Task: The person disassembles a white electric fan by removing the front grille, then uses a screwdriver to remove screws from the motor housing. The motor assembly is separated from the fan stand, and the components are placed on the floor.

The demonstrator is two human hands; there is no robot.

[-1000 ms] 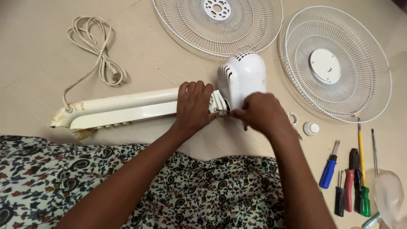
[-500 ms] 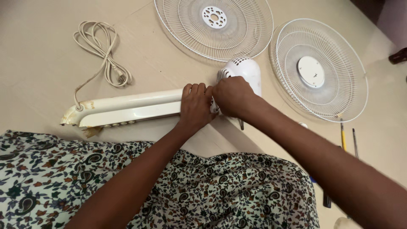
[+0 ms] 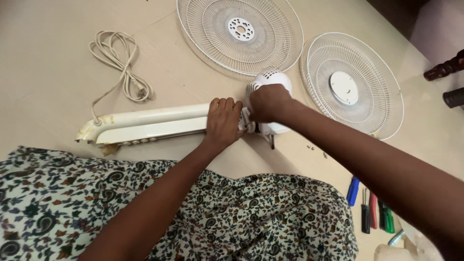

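A cream fan body lies flat on the beige floor, its white motor housing at the right end. My left hand grips the body's neck just left of the motor. My right hand is wrapped over the motor housing, covering most of it. A short metal shaft sticks out below the housing. The joint between body and motor is hidden by both hands.
Two white wire fan guards lie beyond: one at the top, one to the right. A coiled cream power cord trails from the body's left end. Screwdrivers and pliers lie at lower right. Floral cloth covers my lap. Dark furniture legs stand far right.
My right hand has moved from the joint below the motor up onto the motor housing. The view has shifted, so the fan and guards sit further left.
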